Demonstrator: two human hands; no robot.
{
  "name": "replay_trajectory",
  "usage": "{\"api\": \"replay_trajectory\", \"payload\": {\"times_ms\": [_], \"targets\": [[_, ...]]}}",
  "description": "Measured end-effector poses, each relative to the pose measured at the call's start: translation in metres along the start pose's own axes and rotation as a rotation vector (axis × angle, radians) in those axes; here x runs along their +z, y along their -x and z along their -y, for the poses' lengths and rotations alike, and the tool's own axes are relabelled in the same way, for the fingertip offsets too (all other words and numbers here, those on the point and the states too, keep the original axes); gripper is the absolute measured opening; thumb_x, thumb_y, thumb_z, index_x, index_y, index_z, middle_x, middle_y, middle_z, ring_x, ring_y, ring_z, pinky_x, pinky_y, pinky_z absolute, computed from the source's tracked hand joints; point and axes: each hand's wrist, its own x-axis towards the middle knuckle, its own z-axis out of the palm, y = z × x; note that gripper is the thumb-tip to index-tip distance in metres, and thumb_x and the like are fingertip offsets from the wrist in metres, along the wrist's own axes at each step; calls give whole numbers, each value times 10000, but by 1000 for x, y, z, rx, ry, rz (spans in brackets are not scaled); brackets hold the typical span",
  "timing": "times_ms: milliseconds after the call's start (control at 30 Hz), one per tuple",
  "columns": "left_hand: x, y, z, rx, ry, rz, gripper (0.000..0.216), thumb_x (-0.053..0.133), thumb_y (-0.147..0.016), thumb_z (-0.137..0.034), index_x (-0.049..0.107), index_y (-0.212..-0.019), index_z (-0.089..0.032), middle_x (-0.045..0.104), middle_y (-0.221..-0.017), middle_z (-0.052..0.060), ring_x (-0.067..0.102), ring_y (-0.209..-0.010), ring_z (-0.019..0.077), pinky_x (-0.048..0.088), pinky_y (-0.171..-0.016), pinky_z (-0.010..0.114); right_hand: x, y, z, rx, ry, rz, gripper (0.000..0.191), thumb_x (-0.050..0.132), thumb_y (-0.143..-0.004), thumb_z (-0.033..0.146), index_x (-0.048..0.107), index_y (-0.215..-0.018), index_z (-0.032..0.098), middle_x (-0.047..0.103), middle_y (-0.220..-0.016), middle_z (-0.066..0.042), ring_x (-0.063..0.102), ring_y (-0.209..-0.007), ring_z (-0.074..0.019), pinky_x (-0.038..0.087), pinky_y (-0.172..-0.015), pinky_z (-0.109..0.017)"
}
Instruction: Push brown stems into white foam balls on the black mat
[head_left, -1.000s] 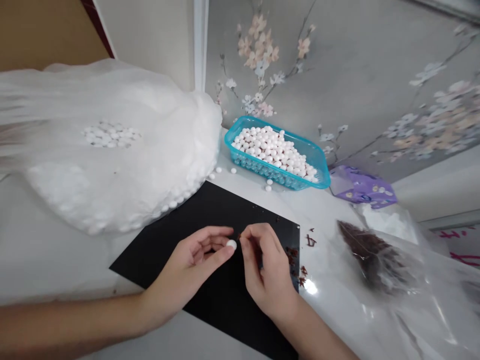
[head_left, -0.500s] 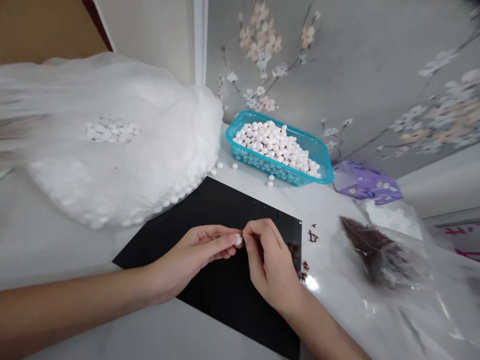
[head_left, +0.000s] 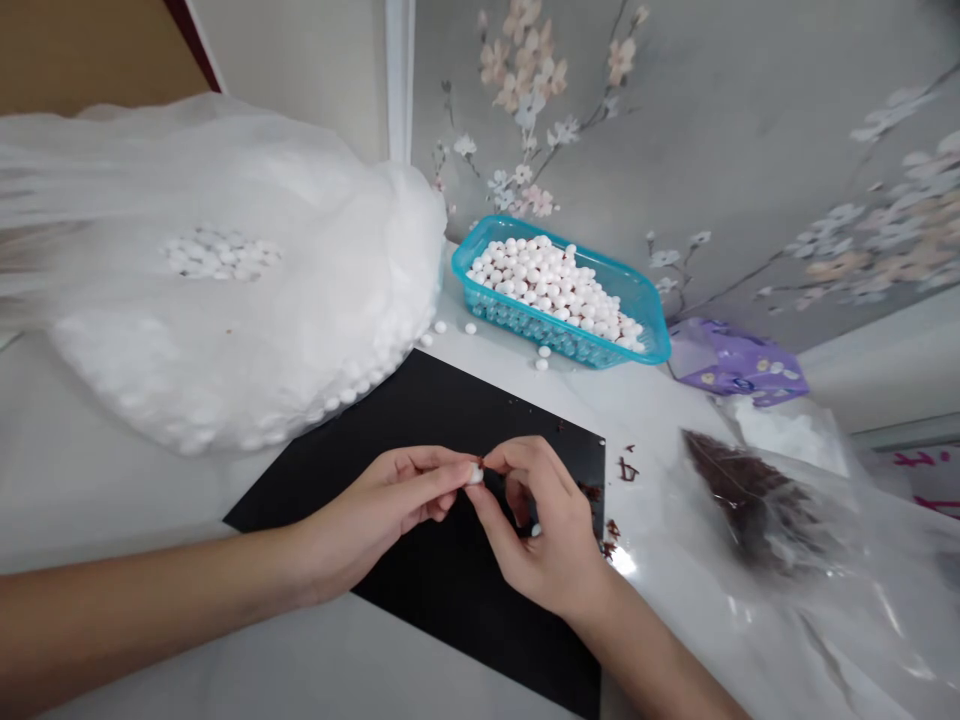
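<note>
The white counter (head_left: 90,480) runs under and around both hands. Far off to the left of the left hand (head_left: 375,510) and beyond it slumps a big white plastic bag (head_left: 225,270), bulging with white beads. A black sheet (head_left: 420,420) lies flat on the counter straight below both hands. Its far corner reaches just past the right hand (head_left: 547,530).

To the right of the right hand lies a clear plastic bag (head_left: 757,500) with a dark brown heap inside. Beyond the hands, by the flowered wall, stands a turquoise basket (head_left: 517,322) heaped with white beads. A purple packet (head_left: 735,365) lies just to the right of the basket.

A few loose beads (head_left: 541,358) sit on the counter between the basket and the black sheet. Brown scraps (head_left: 624,468) are scattered just beside the right hand.

The left hand pinches a white bead (head_left: 475,474) between thumb and forefinger, its other fingers curled in, held above the sheet. The right hand's thumb and forefinger are pressed together on a tiny brown piece (head_left: 484,463), which touches the bead where the two hands meet.
</note>
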Motion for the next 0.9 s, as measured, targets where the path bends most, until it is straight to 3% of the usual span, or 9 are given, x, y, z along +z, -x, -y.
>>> {"api": "replay_trajectory", "payload": {"times_ms": [367,633,733,900], "targets": [[1,-1,-3,3,11,3,179,698,-712,-370,678,-731,-193,500,-656,-42,405,-636,58,384,-654,165,2,-1,-2,-41,39,-6,162,531,-840,121,497,-978,201,543,-857,-19,530,-631,-91,476,-558,-204],[0,-3,-3,34,-29,-5,181,683,-718,-379,683,-763,-203,521,-698,-31,430,-671,72,393,-689,188,2,-2,1,-75,118,21,120,503,-860,135,503,-966,189,559,-856,-29,513,-589,-86,444,-509,-202],[0,-6,-6,136,-173,-3,204,668,-724,-386,677,-820,-206,566,-746,-19,446,-666,85,386,-644,203,-5,-7,-3,-46,140,-2,148,557,-828,206,491,-960,200,548,-834,-8,476,-522,-70,423,-484,-207],[-3,-11,-8,395,-634,-65,206,626,-738,-366,639,-835,-185,564,-748,-5,446,-642,109,369,-582,227,-22,-32,-40,259,272,-256,159,530,-823,343,536,-853,187,525,-749,12,407,-458,-72,391,-482,-237]]}}
